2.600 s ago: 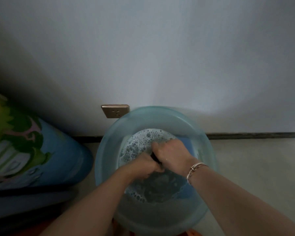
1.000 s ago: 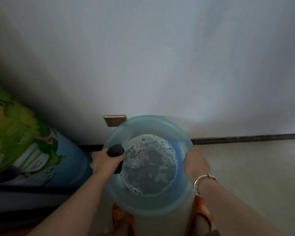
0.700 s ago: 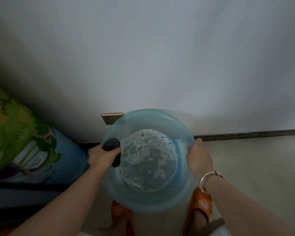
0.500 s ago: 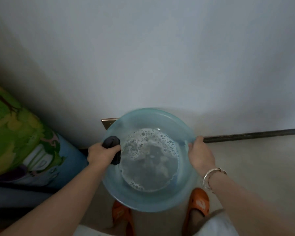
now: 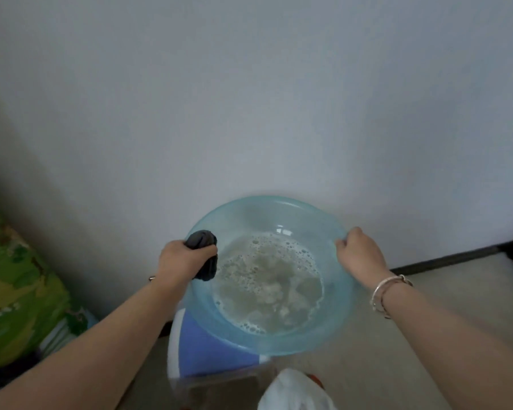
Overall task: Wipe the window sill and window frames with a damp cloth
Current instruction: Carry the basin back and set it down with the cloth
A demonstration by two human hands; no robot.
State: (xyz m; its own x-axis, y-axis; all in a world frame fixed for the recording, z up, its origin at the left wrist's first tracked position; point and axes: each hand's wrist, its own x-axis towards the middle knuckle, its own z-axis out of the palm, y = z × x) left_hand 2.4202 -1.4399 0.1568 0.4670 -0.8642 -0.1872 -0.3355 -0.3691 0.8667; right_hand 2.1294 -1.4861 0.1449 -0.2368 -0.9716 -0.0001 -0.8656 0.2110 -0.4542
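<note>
dark cloth [image 5: 202, 255] bunched in left hand [image 5: 182, 259], both hands gripping basin [image 5: 267, 335]

Pale wall [image 5: 249, 99], beige floor [image 5: 456, 291] (dark skirting [image 5: 444, 258]).

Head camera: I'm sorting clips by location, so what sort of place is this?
Probably a room in a home, by a plain white wall. A dark baseboard meets a pale floor, and a colourful printed fabric, perhaps bedding, sits beside the basin of soapy water.

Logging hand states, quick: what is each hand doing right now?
Left hand: grips the dark cloth against the basin rim.
Right hand: holds the basin's opposite rim.
</note>
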